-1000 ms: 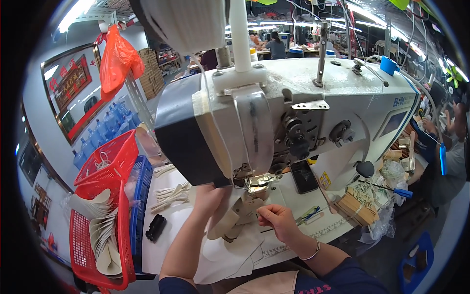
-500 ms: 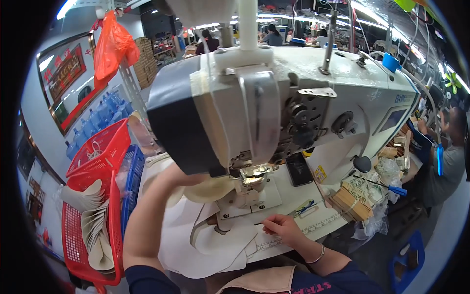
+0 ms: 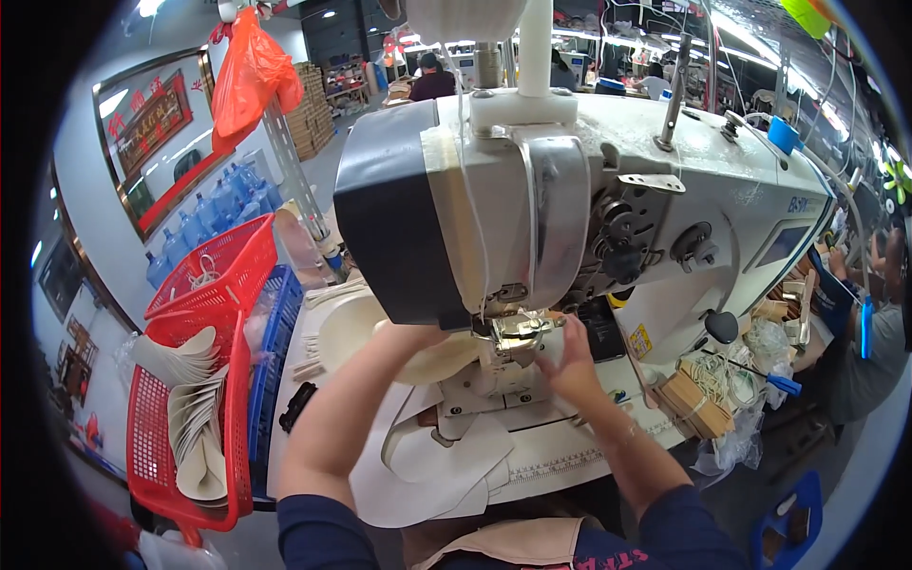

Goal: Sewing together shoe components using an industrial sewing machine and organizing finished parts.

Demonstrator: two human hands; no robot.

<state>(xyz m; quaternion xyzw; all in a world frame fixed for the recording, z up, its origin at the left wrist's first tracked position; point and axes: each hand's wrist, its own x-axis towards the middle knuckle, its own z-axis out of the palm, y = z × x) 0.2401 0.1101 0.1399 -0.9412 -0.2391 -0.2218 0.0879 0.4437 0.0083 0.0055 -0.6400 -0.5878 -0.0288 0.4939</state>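
A white sewing machine with a dark end cover fills the middle. My left hand reaches in at the left of its head, against a curved cream-coloured piece; its fingers are hidden behind the cover. Beside the needle area my right hand is raised, thumb and forefinger apart, close to the brass-coloured guard over the presser foot. Whether it touches the guard I cannot tell. Flat white cut pieces lie on the machine table in front of me, under my left forearm.
To the left are a red basket with curved white pieces and a blue basket. A dark phone lies behind my right hand. At the right sit a tan strip bundle and a blue-handled screwdriver. A co-worker is beyond.
My right hand has gone from the table's front up to the needle area. My left hand stays by the cream piece. The whole view has shifted, so the machine appears farther right.
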